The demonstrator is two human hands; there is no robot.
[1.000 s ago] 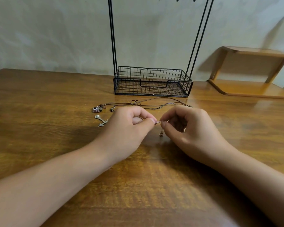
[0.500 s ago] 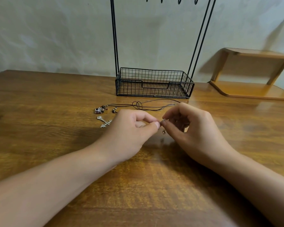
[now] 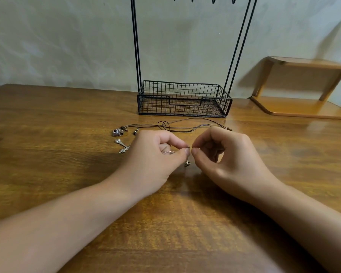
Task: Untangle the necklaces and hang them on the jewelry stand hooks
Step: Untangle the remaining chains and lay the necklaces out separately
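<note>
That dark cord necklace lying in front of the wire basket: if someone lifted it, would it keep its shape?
Probably not. The dark cord necklace lies in loose loops on the table, so it looks limp and would likely dangle. Its camera-shaped charm would probably pull that end down and swing. The loops might snag.

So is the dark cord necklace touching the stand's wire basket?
Apart. The head view shows bare table between the dark cord necklace and the front wall of the wire basket.
</note>
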